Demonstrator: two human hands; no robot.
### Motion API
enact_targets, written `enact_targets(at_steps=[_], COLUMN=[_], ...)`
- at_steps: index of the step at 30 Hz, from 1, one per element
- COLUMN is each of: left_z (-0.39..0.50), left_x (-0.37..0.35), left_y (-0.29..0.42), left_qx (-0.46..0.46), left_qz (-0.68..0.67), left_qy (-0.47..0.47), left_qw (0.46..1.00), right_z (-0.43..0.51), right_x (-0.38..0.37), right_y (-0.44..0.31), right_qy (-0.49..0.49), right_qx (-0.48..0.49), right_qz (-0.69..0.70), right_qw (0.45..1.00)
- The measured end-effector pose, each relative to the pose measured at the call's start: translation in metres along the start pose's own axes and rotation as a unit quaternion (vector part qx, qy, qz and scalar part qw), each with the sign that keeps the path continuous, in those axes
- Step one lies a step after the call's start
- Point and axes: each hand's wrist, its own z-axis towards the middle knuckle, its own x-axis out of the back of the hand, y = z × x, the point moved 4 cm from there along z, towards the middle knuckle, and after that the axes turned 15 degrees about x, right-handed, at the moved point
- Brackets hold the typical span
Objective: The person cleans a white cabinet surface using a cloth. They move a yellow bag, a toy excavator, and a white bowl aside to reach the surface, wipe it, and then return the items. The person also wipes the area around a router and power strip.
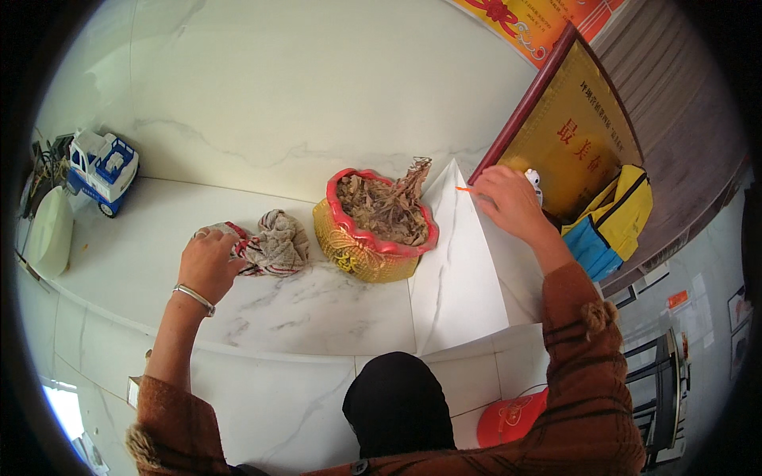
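My left hand (208, 262), with a bangle at the wrist and a ring, has its fingers curled on the left end of a crumpled beige cloth (281, 243) with red and dark stripes. The cloth lies on the white marble-patterned ledge (309, 309). To its right stands a gold flowerpot (357, 262) with a scalloped red rim, filled with dry leaves and a withered plant (411, 181). My right hand (506, 199) is beyond the pot, over the raised step (458, 285). A thin orange piece (464, 189) sticks out from its fingertips; the rest is hidden.
Behind my right hand lean a red-framed gold plaque (583, 119) and a small white figurine (533, 177). A yellow and blue bag (619, 217) stands beside them. On the left are a toy truck (104, 169) and a pale green dish (50, 235). Below is a red bucket-like object (509, 419).
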Motion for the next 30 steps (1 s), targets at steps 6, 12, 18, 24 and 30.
enact_targets(at_steps=[6, 12, 18, 24, 30], left_z=[0.000, 0.001, -0.003, -0.005, -0.004], left_x=[-0.014, -0.024, -0.045, -0.060, -0.066], left_y=[-0.008, -0.017, -0.027, -0.033, -0.042], left_qx=[0.005, 0.049, 0.025, 0.024, 0.038], left_qz=[0.001, 0.031, 0.031, 0.074, 0.089], left_qy=[-0.014, -0.097, -0.068, -0.117, -0.136], left_qw=[1.000, 0.994, 0.997, 0.990, 0.986], right_z=[0.029, 0.013, 0.027, 0.073, 0.095], right_x=[-0.005, -0.017, 0.005, -0.027, -0.068], right_y=[0.006, 0.011, 0.022, 0.049, 0.087], right_qy=[-0.010, -0.096, 0.000, -0.145, -0.442], right_qx=[0.031, 0.041, 0.006, 0.054, -0.126], right_qz=[-0.023, -0.092, -0.149, -0.181, -0.096], right_qw=[0.999, 0.990, 0.989, 0.971, 0.883])
